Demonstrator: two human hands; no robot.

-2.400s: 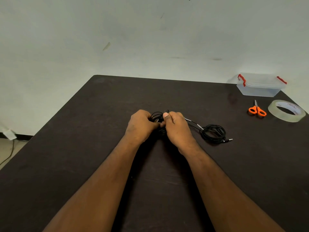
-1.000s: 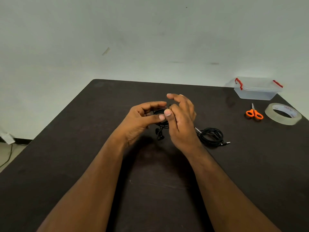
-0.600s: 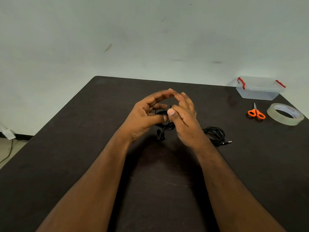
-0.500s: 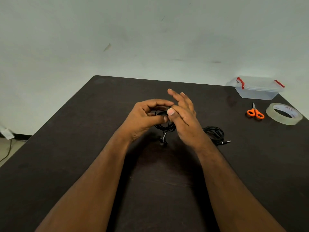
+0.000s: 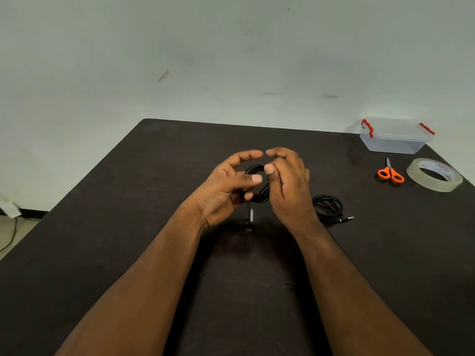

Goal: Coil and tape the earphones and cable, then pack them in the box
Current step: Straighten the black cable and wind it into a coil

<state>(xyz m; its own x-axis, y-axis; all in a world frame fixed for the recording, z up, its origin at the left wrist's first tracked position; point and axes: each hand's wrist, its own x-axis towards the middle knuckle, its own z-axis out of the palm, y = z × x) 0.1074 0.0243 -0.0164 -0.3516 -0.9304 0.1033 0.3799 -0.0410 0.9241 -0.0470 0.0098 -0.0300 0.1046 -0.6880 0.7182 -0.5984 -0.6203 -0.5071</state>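
Head view: the step in hand seems to be the coiling of the earphones (image 5: pixel 258 187). The left hand (image 5: pixel 226 188) and the right hand (image 5: pixel 289 186) both curl around the black loops above the counter (image 5: pixel 102 227); one end hangs down. Next, I think, comes tape (image 5: pixel 434 174) at 2 o'clock, beside the scissors (image 5: pixel 390 173). The cable (image 5: pixel 329 208) lies coiled at 3 o'clock, the box (image 5: pixel 394 136) at 1 o'clock.
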